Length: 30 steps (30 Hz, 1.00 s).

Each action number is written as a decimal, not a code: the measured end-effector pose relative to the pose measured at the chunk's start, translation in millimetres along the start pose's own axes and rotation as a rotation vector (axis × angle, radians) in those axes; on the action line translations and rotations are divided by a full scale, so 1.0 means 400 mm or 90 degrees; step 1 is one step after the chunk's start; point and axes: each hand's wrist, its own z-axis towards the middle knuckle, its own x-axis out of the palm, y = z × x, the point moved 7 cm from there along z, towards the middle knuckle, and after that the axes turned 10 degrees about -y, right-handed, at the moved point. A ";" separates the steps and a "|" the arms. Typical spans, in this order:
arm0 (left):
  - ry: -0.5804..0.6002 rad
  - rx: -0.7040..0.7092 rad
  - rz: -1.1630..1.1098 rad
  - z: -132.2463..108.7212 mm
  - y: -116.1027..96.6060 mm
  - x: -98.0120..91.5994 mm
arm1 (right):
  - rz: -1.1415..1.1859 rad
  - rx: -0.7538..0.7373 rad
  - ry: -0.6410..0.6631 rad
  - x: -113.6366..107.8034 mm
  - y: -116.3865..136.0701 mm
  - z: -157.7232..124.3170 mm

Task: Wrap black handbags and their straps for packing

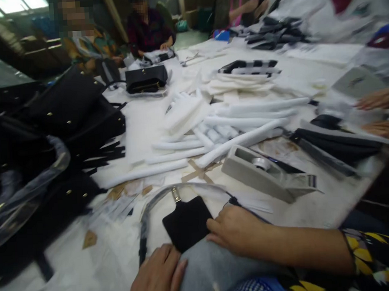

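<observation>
In my lap at the bottom lies a grey bag (pixel 217 263) with a small metal fitting on its front. My left hand (pixel 157 275) grips its left edge, fingers bent over the rim and thumb against the grey side. With curled fingers, my right hand (pixel 236 230) holds the upper right rim. Between my hands a black flat tag (pixel 187 224) hangs over the far side, joined by a gold clasp (pixel 175 193) to a handle (pixel 145 217) wrapped in clear plastic. The handle arches beyond the bag onto the table. My fingertips are partly hidden.
Black bags (pixel 71 108) are heaped at the left. White padded rolls (pixel 232 122) cover the table's middle, before a grey tape dispenser (pixel 267 172). At the right, a co-worker's hands (pixel 379 99) are beside a dark bag (pixel 338 142). Other people sit across the table.
</observation>
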 end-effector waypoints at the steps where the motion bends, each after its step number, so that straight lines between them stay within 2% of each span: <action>1: 0.020 -0.021 0.017 -0.006 0.003 0.011 | -0.001 0.010 0.006 0.002 -0.004 0.004; 4: 0.035 -0.076 0.063 -0.011 -0.006 0.019 | -0.026 0.005 -0.010 0.014 -0.008 0.010; 7: -0.058 -0.109 0.102 -0.002 -0.043 -0.011 | -0.061 -0.021 -0.041 0.018 -0.003 0.005; 9: -0.137 -0.084 0.103 -0.002 -0.079 -0.031 | -0.078 -0.029 -0.053 0.015 -0.001 0.001; 11: -0.173 -0.038 0.066 -0.009 -0.111 -0.035 | -0.090 -0.033 -0.054 0.009 0.000 -0.002; 13: -0.156 -0.024 0.007 -0.022 -0.125 -0.027 | -0.094 -0.035 -0.047 0.006 0.000 -0.003; 18: -0.013 -0.019 -0.043 -0.062 -0.141 0.005 | -0.098 -0.022 -0.040 0.017 -0.008 -0.005; 20: 0.021 -0.010 -0.040 -0.075 -0.148 0.014 | -0.090 -0.027 -0.043 0.024 -0.008 -0.004; 23: 0.027 -0.022 -0.031 -0.081 -0.150 0.022 | -0.080 -0.035 -0.046 0.021 -0.006 0.000; 26: 0.023 -0.030 -0.019 -0.078 -0.153 0.027 | -0.062 -0.036 -0.081 -0.013 0.003 -0.007; 30: 0.011 -0.028 -0.016 -0.075 -0.158 0.025 | 0.024 -0.125 -0.163 -0.055 0.050 -0.068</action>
